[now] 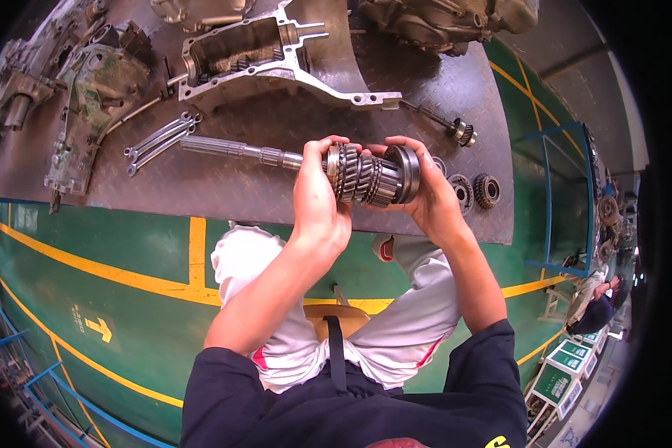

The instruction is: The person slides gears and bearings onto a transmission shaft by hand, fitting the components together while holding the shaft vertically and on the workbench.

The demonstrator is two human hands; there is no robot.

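Between my two hands I hold a gear shaft (366,178) level over the near edge of the metal table (261,196). Its long splined end points left, and several helical gears sit around its right part. My left hand (322,196) wraps the shaft at the left side of the gears. Around the dark ring at the right end closes my right hand (434,196); its fingers are partly hidden behind the gears. Right of it, a loose toothed gear (487,191) and a ring (461,194) lie on the table. Several wrenches (160,142) lie beyond the splined end.
An open gearbox housing (306,71) spans the table's far middle, with a smaller gear shaft (455,128) to its right. Greasy castings (97,97) stand at the left, another casting (455,22) at far right. A blue-framed stand (549,201) and a person (593,306) are farther right.
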